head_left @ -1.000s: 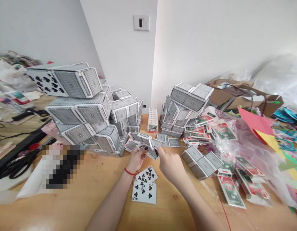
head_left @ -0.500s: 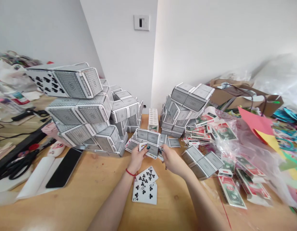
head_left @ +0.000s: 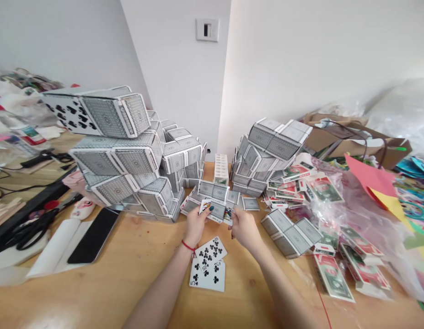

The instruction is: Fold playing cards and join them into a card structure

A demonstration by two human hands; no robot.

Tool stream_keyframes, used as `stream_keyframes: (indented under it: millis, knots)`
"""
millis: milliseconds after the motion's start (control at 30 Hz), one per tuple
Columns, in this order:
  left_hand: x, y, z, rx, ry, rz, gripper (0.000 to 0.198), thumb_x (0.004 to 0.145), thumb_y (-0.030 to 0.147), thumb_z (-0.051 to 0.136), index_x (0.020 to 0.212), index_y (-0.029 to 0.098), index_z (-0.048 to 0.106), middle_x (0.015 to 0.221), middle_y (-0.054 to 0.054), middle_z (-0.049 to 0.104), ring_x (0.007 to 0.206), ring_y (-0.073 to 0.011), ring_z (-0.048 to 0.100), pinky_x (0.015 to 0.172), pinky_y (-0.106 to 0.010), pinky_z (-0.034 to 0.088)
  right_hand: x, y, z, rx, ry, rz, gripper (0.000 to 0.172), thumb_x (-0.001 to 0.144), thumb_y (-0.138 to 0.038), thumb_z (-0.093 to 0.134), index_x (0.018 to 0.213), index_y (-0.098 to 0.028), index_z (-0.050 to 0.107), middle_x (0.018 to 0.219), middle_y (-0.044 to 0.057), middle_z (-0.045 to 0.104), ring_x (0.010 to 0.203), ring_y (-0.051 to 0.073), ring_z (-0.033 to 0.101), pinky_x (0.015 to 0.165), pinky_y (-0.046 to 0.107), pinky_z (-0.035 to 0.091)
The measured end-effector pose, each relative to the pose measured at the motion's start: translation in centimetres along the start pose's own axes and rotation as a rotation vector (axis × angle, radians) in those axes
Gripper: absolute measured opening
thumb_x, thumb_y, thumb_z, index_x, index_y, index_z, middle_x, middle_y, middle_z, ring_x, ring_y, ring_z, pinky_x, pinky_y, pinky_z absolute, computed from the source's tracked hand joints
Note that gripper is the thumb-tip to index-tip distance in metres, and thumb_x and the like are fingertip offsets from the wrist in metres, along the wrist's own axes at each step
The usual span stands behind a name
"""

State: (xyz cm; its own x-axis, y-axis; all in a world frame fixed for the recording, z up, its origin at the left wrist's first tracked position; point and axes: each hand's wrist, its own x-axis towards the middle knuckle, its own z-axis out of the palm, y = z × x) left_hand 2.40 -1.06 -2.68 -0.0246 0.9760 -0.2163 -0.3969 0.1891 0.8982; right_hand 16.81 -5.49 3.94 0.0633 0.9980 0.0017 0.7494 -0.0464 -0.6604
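Observation:
Near the middle of the table, my left hand pinches the left side of a small piece of joined playing cards, its thumb on top. My right hand has its fingers closed on the right edge of the same cards. Grey patterned backs face up at the centre, and printed faces show at both ends. Part of the right fingertips is hidden. Two loose club cards, a ten over a five, lie beside my left wrist. Behind the held piece are more grey-backed cards.
Stacked card boxes stand at left and right. A two-part card block lies right of my right hand. Card packs and plastic crowd the right; a black phone and scissors lie left.
The view has shifted slightly. The held cards now show more of their printed right end beside my right fingers; both hands keep their hold.

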Motion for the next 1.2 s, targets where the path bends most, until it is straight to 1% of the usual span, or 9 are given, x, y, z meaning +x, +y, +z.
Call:
stream_keyframes:
  millis: [367,500,600,733,867,933,1033,1100,1200]
  knots:
    - [-0.2,0.0,0.1,0.044,0.0,0.015,0.031,0.057,0.031,0.07,0.08,0.011,0.065,0.077,-0.005,0.066,0.068,-0.016,0.059,0.061,-0.026,0.047,-0.2,-0.2,0.7,0.035,0.01,0.024,0.023,0.081,-0.014,0.035,0.063,-0.018,0.048,0.05,0.0,0.059,0.038,0.01,0.053,0.042,0.018,0.032]
    - [-0.5,0.4,0.1,0.151,0.011,0.097,0.025,0.059,0.026,0.069,0.079,0.013,0.063,0.074,-0.003,0.064,0.069,-0.0149,0.057,0.063,-0.024,0.046,0.4,0.7,0.9,0.081,-0.025,0.035,0.025,0.082,-0.016,0.034,0.06,-0.019,0.046,0.046,-0.001,0.056,0.036,0.01,0.051,0.041,0.018,0.033]
    - [-0.7,0.6,0.4,0.153,-0.035,0.172,0.032,0.058,0.019,0.069,0.088,0.016,0.06,0.08,-0.003,0.064,0.076,-0.0144,0.058,0.072,-0.024,0.044,0.9,1.5,0.9,0.17,-0.071,0.021,0.023,0.082,-0.02,0.034,0.061,-0.019,0.045,0.046,-0.003,0.054,0.036,0.01,0.051,0.04,0.018,0.035]
    - [-0.8,1.0,0.7,0.207,-0.172,0.195,0.032,0.061,0.017,0.067,0.092,0.017,0.058,0.091,-0.006,0.063,0.086,-0.0166,0.057,0.08,-0.026,0.042,1.4,2.3,0.1,0.371,-0.234,0.048,0.024,0.083,-0.03,0.034,0.065,-0.019,0.046,0.048,-0.003,0.056,0.034,0.011,0.05,0.039,0.02,0.039]
    - [-0.6,1.5,0.7,0.259,-0.207,0.175,0.029,0.063,0.019,0.066,0.091,0.016,0.059,0.091,-0.006,0.064,0.085,-0.0173,0.057,0.08,-0.028,0.042,1.4,2.7,-1.2,0.662,-0.543,-0.03,0.029,0.081,-0.042,0.04,0.075,-0.016,0.05,0.068,0.003,0.065,0.049,0.012,0.06,0.052,0.024,0.047]
    - [-0.7,1.6,0.6,0.264,-0.225,0.159,0.029,0.063,0.02,0.066,0.091,0.017,0.06,0.088,-0.005,0.064,0.082,-0.0175,0.057,0.08,-0.029,0.043,1.4,3.0,-1.3,0.758,-0.596,-0.034,0.032,0.077,-0.045,0.046,0.076,-0.014,0.052,0.072,0.005,0.066,0.052,0.013,0.062,0.055,0.026,0.047]
    - [-0.9,1.3,0.8,0.246,-0.247,0.142,0.032,0.062,0.02,0.066,0.094,0.017,0.06,0.089,-0.006,0.065,0.084,-0.0185,0.058,0.079,-0.03,0.043,1.7,3.5,-0.4,0.857,-0.544,0.034,0.033,0.069,-0.046,0.058,0.072,-0.014,0.051,0.063,0.004,0.064,0.045,0.013,0.058,0.048,0.025,0.046]
    - [-1.0,0.9,0.9,0.234,-0.265,0.144,0.036,0.062,0.018,0.066,0.098,0.018,0.06,0.096,-0.007,0.063,0.091,-0.0191,0.056,0.082,-0.029,0.043,1.9,3.9,0.6,0.864,-0.465,0.045,0.033,0.062,-0.043,0.065,0.067,-0.014,0.05,0.052,-0.001,0.06,0.038,0.011,0.054,0.044,0.024,0.044]
    - [-1.3,0.7,0.9,0.215,-0.3,0.133,0.047,0.061,0.015,0.066,0.107,0.02,0.056,0.109,-0.007,0.058,0.102,-0.0196,0.052,0.086,-0.028,0.041,2.2,4.4,1.8,0.881,-0.364,0.038,0.033,0.059,-0.043,0.067,0.065,-0.016,0.049,0.05,-0.004,0.056,0.037,0.009,0.05,0.042,0.023,0.043]
